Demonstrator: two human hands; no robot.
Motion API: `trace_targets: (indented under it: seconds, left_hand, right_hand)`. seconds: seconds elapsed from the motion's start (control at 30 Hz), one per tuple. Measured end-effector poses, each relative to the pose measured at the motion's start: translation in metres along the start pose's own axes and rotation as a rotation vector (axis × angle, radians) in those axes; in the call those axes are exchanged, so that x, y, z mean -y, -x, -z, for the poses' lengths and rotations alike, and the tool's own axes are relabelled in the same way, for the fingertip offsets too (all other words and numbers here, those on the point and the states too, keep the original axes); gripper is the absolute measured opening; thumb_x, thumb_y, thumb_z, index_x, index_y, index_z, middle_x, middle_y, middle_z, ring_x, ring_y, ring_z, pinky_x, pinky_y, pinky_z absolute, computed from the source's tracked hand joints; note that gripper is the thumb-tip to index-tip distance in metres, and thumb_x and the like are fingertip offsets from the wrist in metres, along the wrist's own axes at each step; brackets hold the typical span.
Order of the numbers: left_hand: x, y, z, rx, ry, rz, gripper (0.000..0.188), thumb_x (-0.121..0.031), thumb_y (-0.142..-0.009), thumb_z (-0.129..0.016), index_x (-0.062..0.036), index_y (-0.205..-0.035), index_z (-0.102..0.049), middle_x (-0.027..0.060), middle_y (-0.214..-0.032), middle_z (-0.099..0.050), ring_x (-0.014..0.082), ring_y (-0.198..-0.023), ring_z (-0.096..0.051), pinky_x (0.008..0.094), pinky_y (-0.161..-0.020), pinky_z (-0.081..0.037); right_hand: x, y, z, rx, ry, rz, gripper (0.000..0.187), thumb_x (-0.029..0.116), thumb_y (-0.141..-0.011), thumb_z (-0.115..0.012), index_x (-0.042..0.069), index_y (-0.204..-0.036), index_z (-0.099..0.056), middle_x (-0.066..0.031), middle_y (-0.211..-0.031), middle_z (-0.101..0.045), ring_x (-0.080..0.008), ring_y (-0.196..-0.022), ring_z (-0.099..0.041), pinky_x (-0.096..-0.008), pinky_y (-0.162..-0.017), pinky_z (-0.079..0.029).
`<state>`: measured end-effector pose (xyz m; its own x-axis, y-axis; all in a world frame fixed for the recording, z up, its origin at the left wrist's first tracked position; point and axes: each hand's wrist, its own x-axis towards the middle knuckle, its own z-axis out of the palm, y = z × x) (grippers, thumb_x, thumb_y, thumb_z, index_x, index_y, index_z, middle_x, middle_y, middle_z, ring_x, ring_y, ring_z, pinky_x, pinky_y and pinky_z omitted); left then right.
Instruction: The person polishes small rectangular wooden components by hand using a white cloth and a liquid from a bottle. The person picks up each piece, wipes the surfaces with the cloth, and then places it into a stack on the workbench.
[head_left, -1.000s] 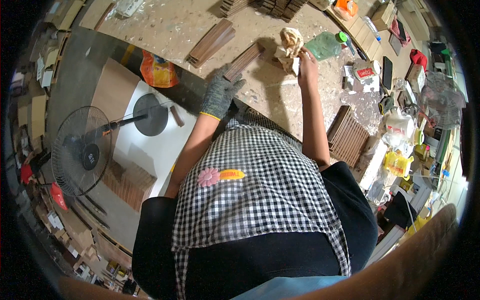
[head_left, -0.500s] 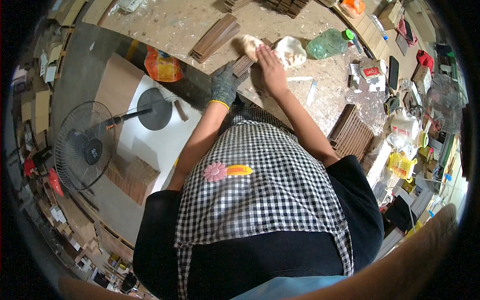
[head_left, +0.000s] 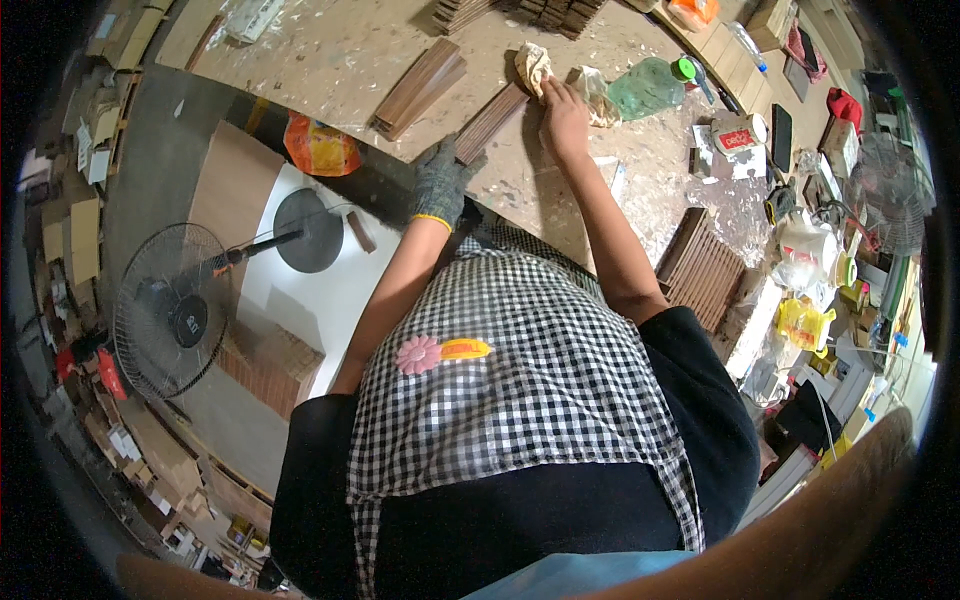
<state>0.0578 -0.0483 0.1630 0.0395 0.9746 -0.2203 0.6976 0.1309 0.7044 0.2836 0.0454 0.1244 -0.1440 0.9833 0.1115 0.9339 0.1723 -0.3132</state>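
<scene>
My left hand [head_left: 438, 182], in a dark grey knit glove with a yellow cuff, grips the near end of a short dark-brown wooden slat piece [head_left: 492, 122] with lengthwise grooves or joints. The piece lies slanted on the worktable near its edge. At its far end my bare right hand [head_left: 566, 122] has its fingers closed on a crumpled off-white rag [head_left: 533, 66]. Another pale rag [head_left: 593, 95] lies just right of those fingers, against a green see-through plastic bottle [head_left: 640, 90] lying on its side.
Left of my hands sits a stack of brown slats [head_left: 420, 88] on the paint-spotted worktable [head_left: 350, 75]. A larger slat stack [head_left: 702, 270] lies by my right elbow. A red-and-white cup [head_left: 738, 134] and black phone [head_left: 782, 137] are farther right. A standing fan [head_left: 175, 310] is at left.
My right hand has moved the rag away from me, to the slat piece's far end, uncovering more of the wood. The gloved left hand stays at the near end.
</scene>
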Motion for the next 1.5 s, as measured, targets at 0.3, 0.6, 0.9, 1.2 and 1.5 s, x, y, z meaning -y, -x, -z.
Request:
trace_targets:
  seconds: [0.3, 0.6, 0.9, 1.2, 1.5]
  left_hand:
    - [0.003, 0.0, -0.009, -0.06, 0.939, 0.265, 0.032, -0.006, -0.092, -0.064, 0.0058, -0.122, -0.062, 0.0129, -0.112, -0.066, 0.0215, -0.1, -0.064, 0.0297, -0.089, -0.054]
    - [-0.011, 0.013, -0.003, -0.078, 0.909, 0.309, 0.03, -0.005, -0.084, -0.067, 0.0065, -0.112, -0.065, 0.0118, -0.098, -0.066, 0.0165, -0.084, -0.063, 0.0302, -0.078, -0.055]
    - [-0.003, 0.015, -0.003, -0.169, 0.899, 0.206, 0.067, 0.003, -0.084, -0.071, 0.0053, -0.143, -0.04, 0.0282, -0.139, -0.046, 0.0277, -0.119, -0.056, 0.0342, -0.093, -0.054]
    - [0.007, 0.015, -0.001, -0.34, 0.228, -0.044, 0.068, -0.012, -0.084, -0.071, -0.0032, -0.145, -0.042, 0.0254, -0.124, -0.06, 0.0389, -0.109, -0.062, 0.0438, -0.092, -0.05]
    - [-0.044, 0.045, 0.037, -0.101, 0.237, -0.006, 0.06, -0.013, -0.082, -0.075, 0.0018, -0.135, -0.051, 0.0253, -0.128, -0.058, 0.036, -0.119, -0.058, 0.0408, -0.1, -0.046]
  right_hand:
    - [0.076, 0.058, 0.008, 0.025, 0.119, 0.432, 0.057, -0.003, -0.087, -0.052, 0.006, -0.143, -0.048, -0.0097, -0.149, -0.048, -0.0251, -0.133, -0.05, -0.043, -0.114, -0.04]
    - [0.059, 0.011, 0.047, -0.1, -0.529, 0.01, 0.024, -0.004, -0.079, -0.055, -0.002, -0.099, -0.068, -0.0227, -0.096, -0.065, -0.0379, -0.092, -0.062, -0.0451, -0.089, -0.049]
    - [0.048, 0.025, 0.02, -0.152, -0.203, 0.365, 0.033, 0.02, -0.097, -0.055, 0.017, -0.129, -0.065, -0.0057, -0.138, -0.059, -0.0294, -0.13, -0.052, -0.0488, -0.114, -0.036]
    - [0.113, 0.038, 0.058, 0.005, -0.181, 0.368, 0.016, 0.018, -0.091, -0.059, 0.007, -0.102, -0.064, -0.012, -0.102, -0.059, -0.0313, -0.104, -0.055, -0.0478, -0.103, -0.036]
    - [0.054, 0.01, 0.05, -0.089, -0.154, 0.562, 0.021, 0.023, -0.099, -0.048, 0.007, -0.092, -0.06, -0.0108, -0.093, -0.059, -0.0278, -0.095, -0.056, -0.0447, -0.1, -0.034]
